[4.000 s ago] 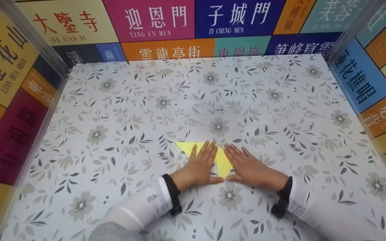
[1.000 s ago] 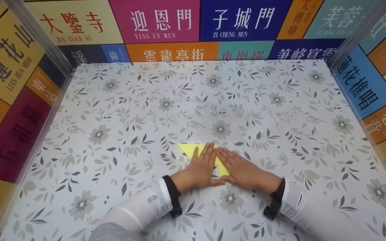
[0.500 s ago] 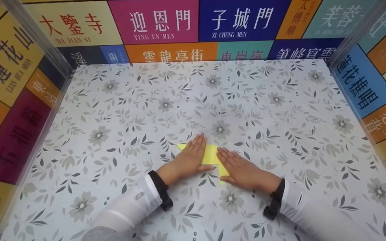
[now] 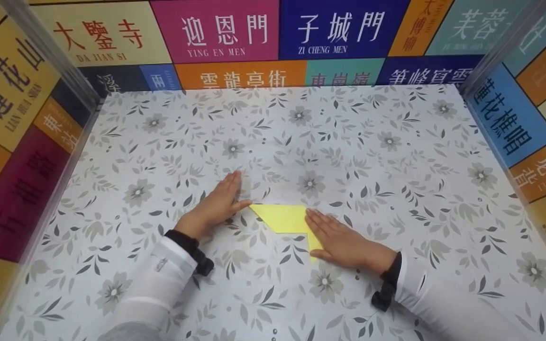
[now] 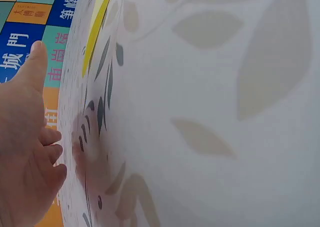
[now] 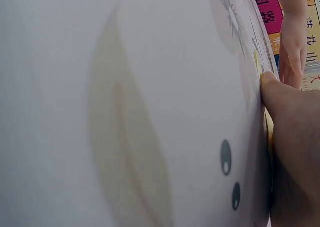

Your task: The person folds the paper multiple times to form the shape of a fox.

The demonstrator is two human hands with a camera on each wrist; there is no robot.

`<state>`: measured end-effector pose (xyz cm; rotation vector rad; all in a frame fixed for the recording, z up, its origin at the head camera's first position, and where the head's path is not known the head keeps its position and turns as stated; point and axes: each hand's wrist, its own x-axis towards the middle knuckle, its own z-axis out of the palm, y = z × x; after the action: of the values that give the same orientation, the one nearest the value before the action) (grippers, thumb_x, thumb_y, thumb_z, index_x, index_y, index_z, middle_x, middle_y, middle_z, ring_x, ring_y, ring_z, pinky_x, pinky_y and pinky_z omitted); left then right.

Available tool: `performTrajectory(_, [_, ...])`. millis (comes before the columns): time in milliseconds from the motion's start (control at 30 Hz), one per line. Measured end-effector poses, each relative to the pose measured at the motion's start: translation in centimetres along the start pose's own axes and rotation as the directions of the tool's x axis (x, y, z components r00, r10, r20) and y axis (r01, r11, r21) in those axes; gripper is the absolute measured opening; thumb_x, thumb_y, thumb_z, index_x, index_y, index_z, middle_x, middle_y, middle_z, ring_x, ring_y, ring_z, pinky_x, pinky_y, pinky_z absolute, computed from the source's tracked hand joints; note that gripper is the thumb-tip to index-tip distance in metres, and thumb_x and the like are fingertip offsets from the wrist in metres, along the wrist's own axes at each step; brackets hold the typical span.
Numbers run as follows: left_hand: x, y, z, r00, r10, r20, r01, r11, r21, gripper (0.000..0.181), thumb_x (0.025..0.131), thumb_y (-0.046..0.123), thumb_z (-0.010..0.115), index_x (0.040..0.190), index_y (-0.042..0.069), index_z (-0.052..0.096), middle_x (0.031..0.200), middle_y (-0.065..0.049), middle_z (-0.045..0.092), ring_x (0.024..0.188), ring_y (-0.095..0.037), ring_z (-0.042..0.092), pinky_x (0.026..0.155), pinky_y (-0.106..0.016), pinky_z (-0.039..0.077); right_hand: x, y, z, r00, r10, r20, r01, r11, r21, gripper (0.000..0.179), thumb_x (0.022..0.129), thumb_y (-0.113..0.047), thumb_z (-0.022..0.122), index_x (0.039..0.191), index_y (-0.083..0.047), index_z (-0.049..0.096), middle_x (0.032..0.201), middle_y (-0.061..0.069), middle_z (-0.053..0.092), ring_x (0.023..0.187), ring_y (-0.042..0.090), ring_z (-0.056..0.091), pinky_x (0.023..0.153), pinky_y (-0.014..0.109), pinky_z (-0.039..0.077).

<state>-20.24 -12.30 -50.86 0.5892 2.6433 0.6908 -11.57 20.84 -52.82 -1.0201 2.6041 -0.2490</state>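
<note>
A folded sheet of yellow paper (image 4: 282, 218) lies flat on the floral table cover, one pointed end to the left and another pointing toward me. My right hand (image 4: 344, 239) rests on its right part with straight fingers, covering that edge. My left hand (image 4: 218, 203) is off the paper's left tip, fingers straight and thumb stretched toward the tip. In the left wrist view the yellow paper (image 5: 97, 29) shows as a thin strip beyond the thumb. In the right wrist view my right thumb (image 6: 272, 89) touches the paper's edge.
The white table cover (image 4: 372, 166) carries grey flowers and leaves. Colourful panels (image 4: 225, 33) with Chinese lettering stand along the back and both sides. Each wrist wears a black band (image 4: 190, 248).
My left hand has slid leftward along the paper and off its left tip, uncovering the paper's left part. Earlier, the right hand moved left onto the paper; it has stayed there since.
</note>
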Motion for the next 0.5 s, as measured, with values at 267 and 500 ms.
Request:
performTrajectory(267, [-0.4, 0.1, 0.6, 0.994, 0.053, -0.098, -0.051, 0.998, 0.023, 0.073, 0.097, 0.046, 0.054, 0.153, 0.008, 0.026, 0.155, -0.017, 0.031, 0.144, -0.033, 0.028, 0.119, -0.046, 0.025, 0.0, 0.0, 0.1, 0.999, 0.022, 0.026, -0.022, 1.0, 0.0, 0.084, 0.099, -0.059, 0.03, 0.155, -0.005, -0.003, 0.162, 0.011, -0.011, 0.151, 0.027, -0.005, 0.122, 0.043, 0.007])
performTrajectory(500, [-0.6, 0.9, 1.5, 0.989, 0.103, -0.102, -0.093, 0.991, 0.097, 0.064, 0.096, 0.042, 0.056, 0.147, 0.007, 0.04, 0.144, -0.015, 0.043, 0.136, -0.031, 0.039, 0.114, -0.042, 0.035, -0.1, -0.2, -0.2, 1.0, 0.017, 0.023, -0.017, 1.0, 0.006, 0.083, 0.1, -0.056, 0.032, 0.155, -0.004, -0.001, 0.163, 0.012, -0.008, 0.151, 0.028, -0.004, 0.122, 0.045, 0.008])
